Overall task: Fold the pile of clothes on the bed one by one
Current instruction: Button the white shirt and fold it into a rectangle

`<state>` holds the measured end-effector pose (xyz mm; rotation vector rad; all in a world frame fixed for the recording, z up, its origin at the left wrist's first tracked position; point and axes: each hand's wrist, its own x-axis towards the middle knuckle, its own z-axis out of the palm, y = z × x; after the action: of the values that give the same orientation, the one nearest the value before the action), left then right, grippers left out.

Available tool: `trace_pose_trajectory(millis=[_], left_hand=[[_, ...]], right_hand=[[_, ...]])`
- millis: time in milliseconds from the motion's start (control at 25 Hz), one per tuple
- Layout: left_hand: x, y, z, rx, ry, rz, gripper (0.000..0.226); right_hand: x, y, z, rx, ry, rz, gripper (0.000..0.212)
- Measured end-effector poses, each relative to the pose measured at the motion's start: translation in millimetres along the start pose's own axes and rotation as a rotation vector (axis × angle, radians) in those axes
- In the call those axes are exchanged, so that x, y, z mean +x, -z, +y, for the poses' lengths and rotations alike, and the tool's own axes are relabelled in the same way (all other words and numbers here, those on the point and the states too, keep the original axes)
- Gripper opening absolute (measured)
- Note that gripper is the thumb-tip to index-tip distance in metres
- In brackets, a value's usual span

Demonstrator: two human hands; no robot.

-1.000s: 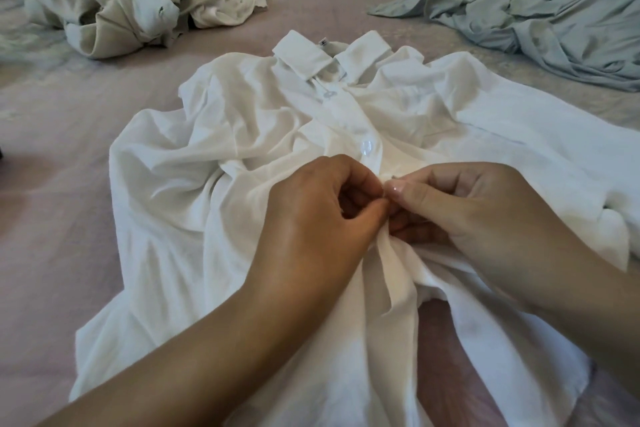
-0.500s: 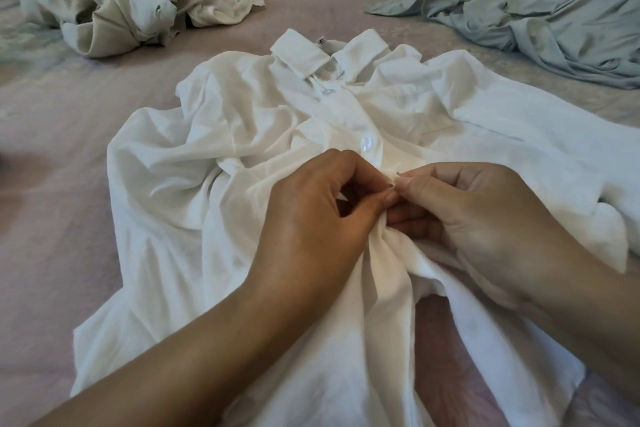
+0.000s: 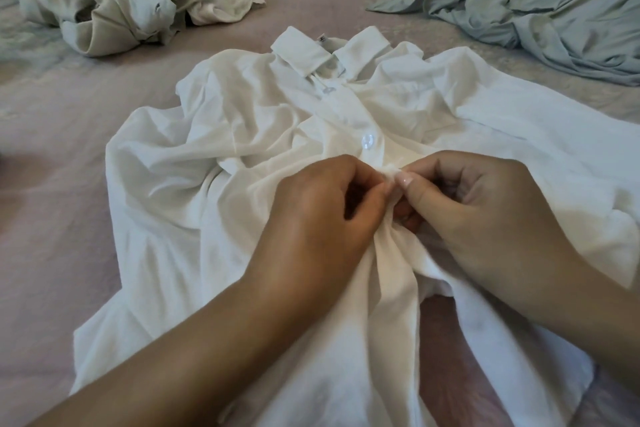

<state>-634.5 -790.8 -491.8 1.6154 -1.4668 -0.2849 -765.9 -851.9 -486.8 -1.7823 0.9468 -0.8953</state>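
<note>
Buttoning comes before folding, by the look of it: a white shirt (image 3: 242,163) lies face up across the middle of the bed (image 3: 311,3), collar at the far end, hem toward the near edge. The left hand (image 3: 311,229) and right hand (image 3: 485,218) meet at the front placket just near of a fastened button (image 3: 367,141), each grip closed in a fingertip pinch on a bit of the white cloth. Whether a button sits between the fingertips is hidden. The step in hand seems to be closing the next button down; the next move likely calls for easing it through its hole, then working toward the hem, where the two front panels hang apart. A crumpled cream garment (image 3: 114,0) waits at the far left and a grey-green garment (image 3: 536,14) at the far right, both unfolded. Against the earlier frames, the hands sit in nearly the same spot, the left thumb shifted only slightly, and the shirt lies much as it did
</note>
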Motion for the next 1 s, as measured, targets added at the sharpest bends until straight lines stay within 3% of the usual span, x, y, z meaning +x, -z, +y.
trace_pose_trajectory(millis=[80,160,320,440,560,640,720,1000], left_hand=[[-1,-6,-7,0.157,-0.217,0.139,0.01],[-1,-9,-11,0.196,-0.323,0.192,0.008],[1,-7,-13,0.235,-0.454,0.215,0.008],[4,-5,-12,0.19,-0.454,0.178,0.007],[3,1,-1,-0.096,-0.087,0.126,0.007],[4,4,7,-0.352,0.21,0.042,0.012],[8,7,11,-0.475,0.394,-0.026,0.013],[14,13,7,-0.729,0.665,-0.155,0.015]], right_hand=[[3,3,0,0.048,-0.035,0.001,0.023],[6,5,-1,0.16,-0.136,-0.017,0.025],[9,4,-2,0.537,-0.364,-0.03,0.027],[10,2,0,0.634,-0.381,-0.007,0.022],[10,0,3,0.65,-0.35,0.0,0.02],[11,0,6,0.556,-0.292,-0.016,0.023],[10,1,9,0.409,-0.203,-0.034,0.022],[5,-1,15,0.015,0.181,-0.002,0.011]])
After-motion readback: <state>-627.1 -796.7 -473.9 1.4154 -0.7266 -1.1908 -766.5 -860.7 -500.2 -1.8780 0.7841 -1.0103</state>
